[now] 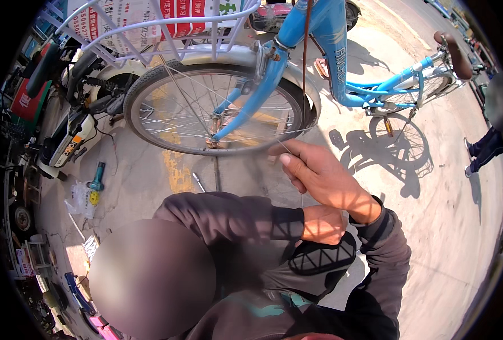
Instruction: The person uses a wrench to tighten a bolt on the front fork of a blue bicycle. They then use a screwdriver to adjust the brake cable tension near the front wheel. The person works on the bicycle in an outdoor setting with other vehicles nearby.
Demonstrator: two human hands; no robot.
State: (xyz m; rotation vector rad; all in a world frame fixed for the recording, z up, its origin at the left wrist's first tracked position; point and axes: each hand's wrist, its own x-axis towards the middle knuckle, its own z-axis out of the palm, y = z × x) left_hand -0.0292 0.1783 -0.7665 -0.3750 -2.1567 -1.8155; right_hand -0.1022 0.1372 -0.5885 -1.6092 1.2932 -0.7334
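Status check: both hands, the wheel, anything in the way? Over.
Right hand near front wheel, apparently pinching a thin wire. Left hand curled below it, grip hidden. Metal rod on the ground, clear of both hands.

Looks like an open-air repair spot on sunlit pavement [450, 226] around a blue bicycle [337, 79]. Has a scooter [64, 139] and a teal tool [98, 177] left of the bicycle, a silver tool [197, 182] on its near side, and a person [485, 150] well to its right.
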